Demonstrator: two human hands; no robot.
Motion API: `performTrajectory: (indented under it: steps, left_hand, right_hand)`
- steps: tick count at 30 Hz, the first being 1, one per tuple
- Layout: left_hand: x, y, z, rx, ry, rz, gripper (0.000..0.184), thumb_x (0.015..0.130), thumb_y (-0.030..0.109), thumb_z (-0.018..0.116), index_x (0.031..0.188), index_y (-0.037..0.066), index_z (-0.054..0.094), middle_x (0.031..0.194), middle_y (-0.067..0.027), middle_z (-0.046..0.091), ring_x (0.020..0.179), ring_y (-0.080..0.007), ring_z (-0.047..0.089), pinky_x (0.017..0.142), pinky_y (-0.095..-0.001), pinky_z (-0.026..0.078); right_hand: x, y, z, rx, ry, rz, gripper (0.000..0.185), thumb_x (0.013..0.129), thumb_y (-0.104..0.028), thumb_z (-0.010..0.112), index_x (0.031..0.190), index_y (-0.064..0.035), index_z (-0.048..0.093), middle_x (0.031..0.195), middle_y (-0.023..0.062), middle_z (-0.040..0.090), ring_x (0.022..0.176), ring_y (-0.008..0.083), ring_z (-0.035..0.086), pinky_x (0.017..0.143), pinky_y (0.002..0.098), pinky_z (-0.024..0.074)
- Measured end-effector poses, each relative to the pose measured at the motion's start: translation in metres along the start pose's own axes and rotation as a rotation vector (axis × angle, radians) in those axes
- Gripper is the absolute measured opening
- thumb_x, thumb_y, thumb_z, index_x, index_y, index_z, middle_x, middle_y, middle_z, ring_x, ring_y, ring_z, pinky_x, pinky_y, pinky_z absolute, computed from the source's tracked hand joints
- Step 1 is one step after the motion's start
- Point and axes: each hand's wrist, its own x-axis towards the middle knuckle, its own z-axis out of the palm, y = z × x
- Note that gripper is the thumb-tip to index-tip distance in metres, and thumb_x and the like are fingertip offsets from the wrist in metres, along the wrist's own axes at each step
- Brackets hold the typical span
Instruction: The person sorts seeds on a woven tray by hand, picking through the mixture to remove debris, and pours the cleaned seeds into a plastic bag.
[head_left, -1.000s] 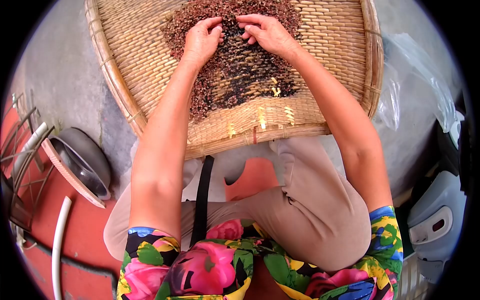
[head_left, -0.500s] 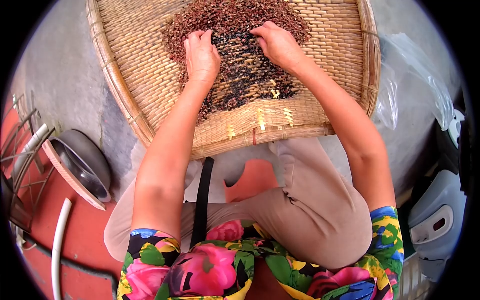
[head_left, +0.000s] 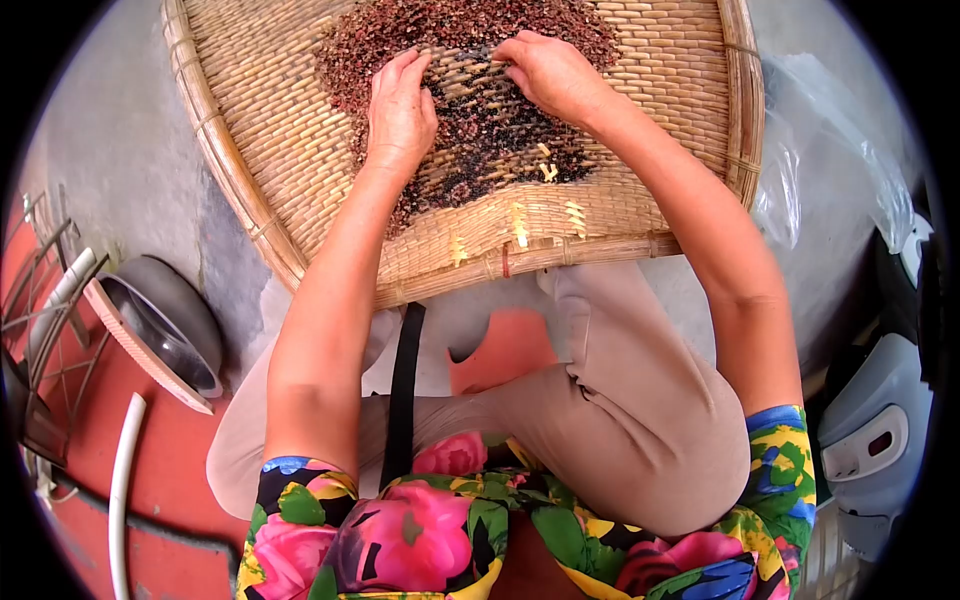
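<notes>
A loose heap of reddish-brown husks and seeds (head_left: 460, 25) lies on a woven bamboo tray (head_left: 660, 100). Below it, dark seeds mixed with red bits (head_left: 490, 125) spread toward the tray's near rim. My left hand (head_left: 402, 112) is at the heap's left side, its bent fingers near a patch of bare weave and its thumb apart. Across that patch, my right hand (head_left: 553, 78) reaches in from the right, fingers bent and thumb separate. Neither hand visibly holds anything; the fingertips are close to the seeds.
Small yellow pieces (head_left: 519, 225) mark the tray's near side. The tray's near rim is above my knees. A dark basin (head_left: 175, 310) stands at left beside a white pipe (head_left: 122, 490). Clear plastic (head_left: 840, 140) and a grey-blue plastic object (head_left: 880, 420) are at right.
Dark seeds between my hands have shifted toward me, and bare weave shows there now. My fingers have loosened slightly, and the tray sits a little higher in view.
</notes>
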Motion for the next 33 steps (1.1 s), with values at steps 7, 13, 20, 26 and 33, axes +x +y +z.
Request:
performTrajectory:
  steps: [7,13,20,26,33]
  left_hand:
    - [-0.046,0.017,0.032,0.164,-0.230,0.158,0.056,0.079,-0.004,0.044,0.134,-0.002,0.034,0.141,-0.0188,0.032,0.133,-0.0335,0.029,0.111,-0.0380,0.026]
    - [-0.069,0.014,0.013,-0.165,-0.205,0.079,0.046,0.083,-0.006,0.048,0.128,0.002,0.045,0.132,-0.0163,0.044,0.125,-0.0339,0.041,0.105,-0.0390,0.035]
    - [-0.054,0.017,0.029,0.147,-0.257,0.235,0.054,0.083,-0.002,0.048,0.135,0.000,0.034,0.140,-0.0201,0.033,0.132,-0.0359,0.030,0.110,-0.0429,0.026]
    - [-0.085,0.030,-0.010,-0.081,-0.314,0.024,0.045,0.084,0.002,0.053,0.128,0.004,0.041,0.126,-0.0203,0.044,0.117,-0.0373,0.045,0.097,-0.0422,0.040]
    - [-0.103,0.034,0.003,0.164,-0.501,-0.418,0.034,0.075,0.004,0.064,0.105,0.004,0.048,0.102,-0.0194,0.056,0.084,-0.0347,0.060,0.076,-0.0402,0.049]
  right_hand:
    - [-0.014,-0.021,0.035,-0.090,-0.071,-0.116,0.019,0.076,-0.004,0.057,0.094,-0.0031,0.053,0.092,0.0140,0.053,0.087,0.0310,0.060,0.073,0.0408,0.0515]
    - [-0.039,-0.017,0.021,-0.003,-0.143,-0.149,0.016,0.079,-0.007,0.060,0.095,-0.0057,0.057,0.090,0.0125,0.056,0.078,0.0332,0.061,0.069,0.0421,0.0513]
    - [-0.033,-0.009,0.029,-0.122,-0.112,-0.155,0.013,0.080,-0.005,0.052,0.093,-0.0043,0.053,0.092,0.0135,0.054,0.084,0.0326,0.061,0.072,0.0414,0.0518]
    - [-0.055,-0.018,-0.003,-0.114,-0.197,-0.067,0.016,0.077,-0.003,0.055,0.093,-0.0023,0.051,0.089,0.0154,0.055,0.075,0.0356,0.062,0.065,0.0443,0.0522]
    - [-0.088,-0.030,0.005,-0.159,-0.535,0.109,0.020,0.075,0.001,0.053,0.095,0.0015,0.052,0.093,0.0216,0.059,0.085,0.0351,0.063,0.073,0.0424,0.0524]
